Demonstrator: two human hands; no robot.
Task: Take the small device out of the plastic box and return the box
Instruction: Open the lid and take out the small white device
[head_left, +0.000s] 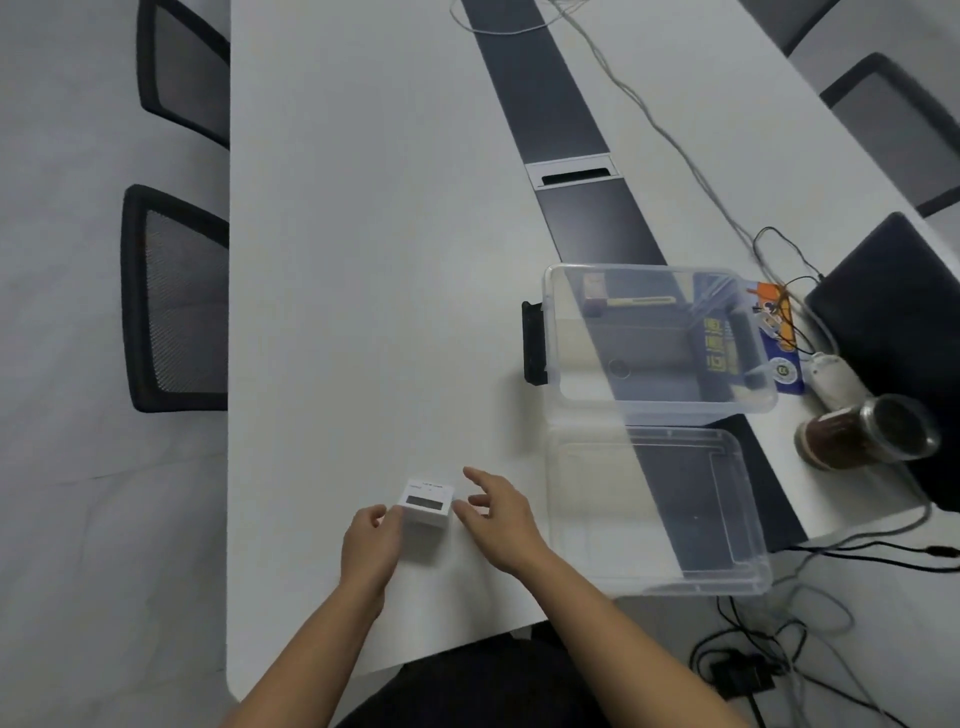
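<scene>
Small white device (425, 503) with dark display, resting on the white worktop (363, 260) near its front edge, between both hands. Left hand (370, 545) in narrow grip, fingertips touching the device's left side; right hand (496, 514) spread wide, just beside the device's right edge, holding nothing. Clear plastic box (655, 340) open, well apart to the right, with its lid (657, 506) flat just in front.

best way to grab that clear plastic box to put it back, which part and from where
Take the clear plastic box by its two short ends, one hand on each: the black latch handle on the near-left end and the matching one on the far-right end. Come in from the sides, not from above; it is open-topped, wide and thin-walled, so a rim pinch would likely flex. Its clear lid lies apart.
</scene>
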